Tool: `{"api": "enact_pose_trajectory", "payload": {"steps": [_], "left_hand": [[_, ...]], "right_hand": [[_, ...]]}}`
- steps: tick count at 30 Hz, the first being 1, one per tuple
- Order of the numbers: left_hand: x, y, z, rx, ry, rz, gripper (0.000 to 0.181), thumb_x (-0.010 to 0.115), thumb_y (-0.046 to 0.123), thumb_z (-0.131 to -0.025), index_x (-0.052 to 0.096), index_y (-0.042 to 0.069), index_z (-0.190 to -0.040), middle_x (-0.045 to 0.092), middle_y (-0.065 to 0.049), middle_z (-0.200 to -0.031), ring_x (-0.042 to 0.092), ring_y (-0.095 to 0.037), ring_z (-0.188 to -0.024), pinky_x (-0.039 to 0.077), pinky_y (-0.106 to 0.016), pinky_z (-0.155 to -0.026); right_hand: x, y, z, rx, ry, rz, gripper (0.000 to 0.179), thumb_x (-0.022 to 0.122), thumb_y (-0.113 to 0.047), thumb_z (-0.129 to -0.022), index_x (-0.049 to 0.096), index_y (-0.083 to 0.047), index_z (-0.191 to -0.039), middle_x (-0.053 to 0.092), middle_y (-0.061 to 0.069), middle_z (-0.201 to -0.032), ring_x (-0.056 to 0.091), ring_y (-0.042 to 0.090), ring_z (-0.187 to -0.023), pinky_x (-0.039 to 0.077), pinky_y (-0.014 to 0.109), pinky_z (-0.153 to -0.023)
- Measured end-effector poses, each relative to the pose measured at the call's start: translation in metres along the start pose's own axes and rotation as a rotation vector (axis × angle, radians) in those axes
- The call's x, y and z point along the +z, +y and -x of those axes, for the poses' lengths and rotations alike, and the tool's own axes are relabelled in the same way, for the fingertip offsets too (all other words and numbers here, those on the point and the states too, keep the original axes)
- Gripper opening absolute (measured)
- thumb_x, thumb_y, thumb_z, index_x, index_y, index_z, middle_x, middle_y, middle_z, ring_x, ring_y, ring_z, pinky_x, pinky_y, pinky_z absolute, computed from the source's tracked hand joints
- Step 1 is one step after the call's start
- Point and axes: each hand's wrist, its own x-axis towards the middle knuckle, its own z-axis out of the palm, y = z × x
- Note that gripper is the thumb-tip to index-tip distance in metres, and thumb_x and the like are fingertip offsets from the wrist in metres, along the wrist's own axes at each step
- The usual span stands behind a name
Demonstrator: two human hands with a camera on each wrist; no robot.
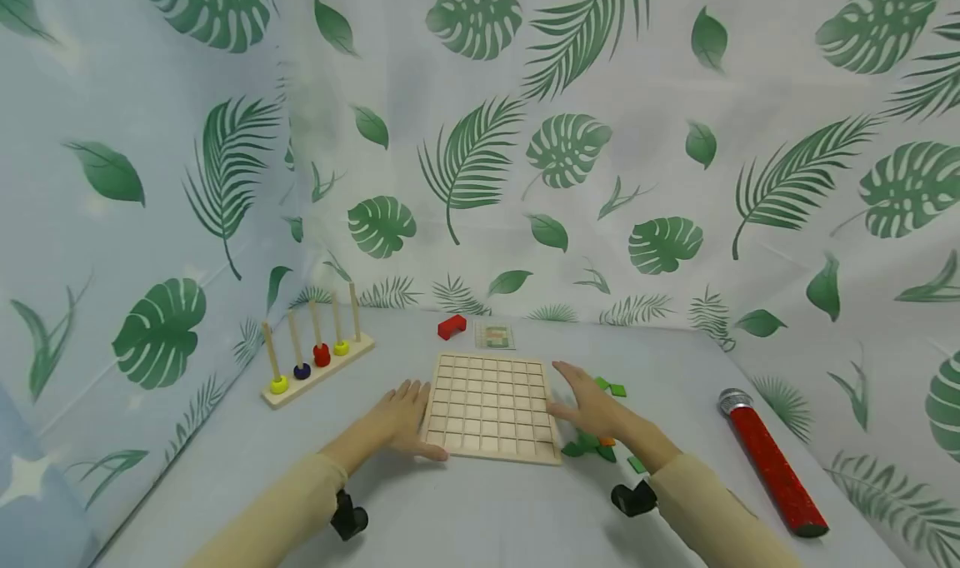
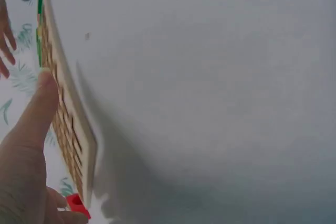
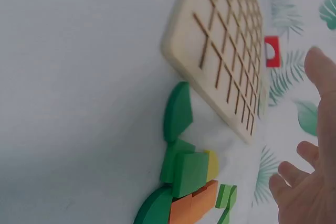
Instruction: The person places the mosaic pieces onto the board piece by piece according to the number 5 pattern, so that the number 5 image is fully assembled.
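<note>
A pale wooden grid board (image 1: 493, 407) with rows of square recesses lies on the table between the two hands. My left hand (image 1: 405, 419) touches its left edge, fingers extended and the thumb near the front corner. In the left wrist view the left thumb (image 2: 38, 109) lies against the board. On the other side my right hand (image 1: 591, 403) hovers by the right edge, fingers spread and holding nothing. Beneath and beside it lie green blocks (image 3: 190, 174), some curved, with orange blocks (image 3: 193, 203) and a yellow piece (image 3: 212, 164).
To the left stands a wooden peg rack (image 1: 321, 374) with coloured rings. Behind the board lie a red notched block (image 1: 452, 326) and a small clear patterned card (image 1: 495, 336). A red microphone (image 1: 776, 468) lies far right. Leaf-print cloth (image 1: 480, 210) encloses the table.
</note>
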Motion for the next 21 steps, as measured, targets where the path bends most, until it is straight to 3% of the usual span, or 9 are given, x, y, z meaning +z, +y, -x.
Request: {"api": "enact_pose_trajectory", "payload": {"steps": [6,13,21], "left_hand": [[0.015,-0.008,0.016,-0.078,-0.002,0.050,0.132,0.063,0.082,-0.058,0.024,-0.012,-0.143,0.024,-0.031,-0.147,0.021,-0.042,-0.137,0.025,-0.053,-0.108],[0.016,-0.009,0.017,-0.068,0.016,0.065,0.126,0.061,0.081,-0.061,0.031,-0.012,-0.140,0.026,-0.032,-0.145,0.023,-0.044,-0.136,0.027,-0.053,-0.107],[0.016,0.000,0.009,-0.054,-0.014,0.040,0.120,0.058,0.080,-0.066,0.032,-0.010,-0.141,0.024,-0.032,-0.146,0.021,-0.044,-0.136,0.026,-0.053,-0.108]], "right_hand": [[-0.008,0.016,-0.014,0.062,0.112,-0.178,0.066,0.058,-0.027,-0.095,0.027,0.002,-0.145,0.035,0.027,-0.142,0.041,0.045,-0.124,0.039,0.057,-0.096],[-0.022,0.051,-0.018,0.129,0.277,-0.091,0.046,0.058,-0.012,-0.094,0.044,0.007,-0.133,0.056,0.025,-0.122,0.054,0.039,-0.109,0.047,0.051,-0.089],[-0.020,0.091,-0.009,0.230,0.281,0.010,0.033,0.059,-0.003,-0.090,0.055,0.010,-0.120,0.060,0.025,-0.111,0.056,0.040,-0.101,0.047,0.052,-0.086]]}}
